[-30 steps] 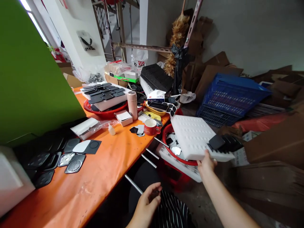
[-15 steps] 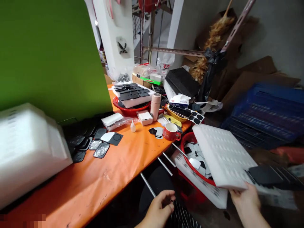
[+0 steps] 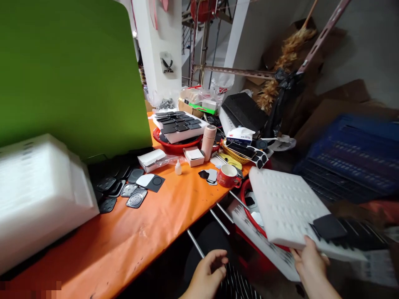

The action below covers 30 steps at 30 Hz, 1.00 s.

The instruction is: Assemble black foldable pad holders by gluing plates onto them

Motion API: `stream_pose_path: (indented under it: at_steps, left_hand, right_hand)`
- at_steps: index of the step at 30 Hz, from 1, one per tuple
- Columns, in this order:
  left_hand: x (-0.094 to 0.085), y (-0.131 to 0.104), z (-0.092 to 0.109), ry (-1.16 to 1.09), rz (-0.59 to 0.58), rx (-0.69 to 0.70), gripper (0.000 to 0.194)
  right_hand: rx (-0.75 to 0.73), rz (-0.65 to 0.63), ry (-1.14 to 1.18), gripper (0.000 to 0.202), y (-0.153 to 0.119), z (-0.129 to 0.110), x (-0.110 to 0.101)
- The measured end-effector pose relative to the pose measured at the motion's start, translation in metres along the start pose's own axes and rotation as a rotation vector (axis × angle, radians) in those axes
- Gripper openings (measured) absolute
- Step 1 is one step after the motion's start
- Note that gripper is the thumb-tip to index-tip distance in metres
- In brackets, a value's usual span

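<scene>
My right hand point(image 3: 310, 263) grips the near edge of a white foam board point(image 3: 286, 203), thumb on top and fingers beneath. Rows of small slots mark the board, and several black plates point(image 3: 330, 226) stand in its right end. Tilted, it covers much of a red basin point(image 3: 246, 195) with white and black flat pieces inside. My left hand point(image 3: 208, 270) hovers above my lap, fingers loosely curled apart from the thumb, holding nothing. Nearest to it is a metal rod point(image 3: 195, 243) sticking out from under the orange table point(image 3: 156, 224).
On the table are black textured pads point(image 3: 137, 197), a small white bottle point(image 3: 178, 168), a pink flask point(image 3: 208, 143) and a red mug point(image 3: 228, 176). White foam blocks point(image 3: 46, 195) stand at left. Blue crates point(image 3: 349, 153) are at right. Metal rods jut past the table's edge.
My right hand has brought the foam board a little to the left, so it hides more of the red basin. My left hand stays nearly in place. The view has shifted slightly.
</scene>
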<state>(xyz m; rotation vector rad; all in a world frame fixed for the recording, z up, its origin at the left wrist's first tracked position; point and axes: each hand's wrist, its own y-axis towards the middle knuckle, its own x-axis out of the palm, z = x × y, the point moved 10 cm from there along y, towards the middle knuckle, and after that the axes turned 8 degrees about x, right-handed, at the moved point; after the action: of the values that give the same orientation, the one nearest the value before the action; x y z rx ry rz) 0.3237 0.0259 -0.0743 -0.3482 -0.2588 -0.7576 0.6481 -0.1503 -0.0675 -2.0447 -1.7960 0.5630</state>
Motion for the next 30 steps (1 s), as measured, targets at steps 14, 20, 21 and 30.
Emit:
stream_pose_path:
  at_steps: [14,20,21,30]
  left_hand:
    - [-0.005,-0.002,0.004,0.005,0.025,-0.038,0.04]
    - [-0.007,-0.005,0.009,0.021,0.041,-0.031,0.039]
    - [-0.007,-0.006,0.01,0.024,0.041,-0.028,0.039]
    - [-0.058,-0.007,0.062,0.155,0.199,0.147,0.038]
  right_hand:
    - [0.008,0.021,-0.141,0.036,0.008,-0.005,-0.024]
    - [-0.064,0.088,-0.183,0.037,0.007,-0.015,-0.033]
    - [-0.089,0.106,-0.202,0.036,0.004,-0.017,-0.038]
    - [-0.759,-0.414,-0.54,0.038,-0.105,-0.033,0.072]
